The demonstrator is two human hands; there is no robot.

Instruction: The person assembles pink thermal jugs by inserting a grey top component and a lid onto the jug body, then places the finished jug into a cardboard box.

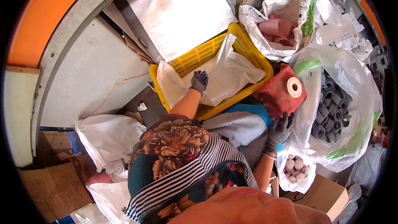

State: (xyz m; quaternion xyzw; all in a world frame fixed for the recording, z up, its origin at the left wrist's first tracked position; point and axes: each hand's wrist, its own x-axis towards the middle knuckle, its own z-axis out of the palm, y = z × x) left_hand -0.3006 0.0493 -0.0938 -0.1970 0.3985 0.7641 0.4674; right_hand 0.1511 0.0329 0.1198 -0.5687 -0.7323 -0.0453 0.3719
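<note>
My left hand (199, 82), in a dark grey glove, is over a yellow plastic crate (265, 60) lined with a white sheet (228, 72). Its fingers are loosely bent and a little apart, and nothing shows in them. To the right, my gloved right hand (280, 135) is beside my knee, fingers spread, just below a red cloth (273, 93). On that cloth lies a cream-coloured ring (293, 87) with a hole in its middle. Nothing is visible in the right hand either, though its palm is partly hidden.
A clear plastic bag (356, 74) at right holds many dark grey rings (331, 114). Below it, a small white bag (309, 184) contains pale pink round pieces (295, 168). Pink curved pieces (277, 29) fill a sack at the back. Cardboard boxes (54, 186) stand at lower left.
</note>
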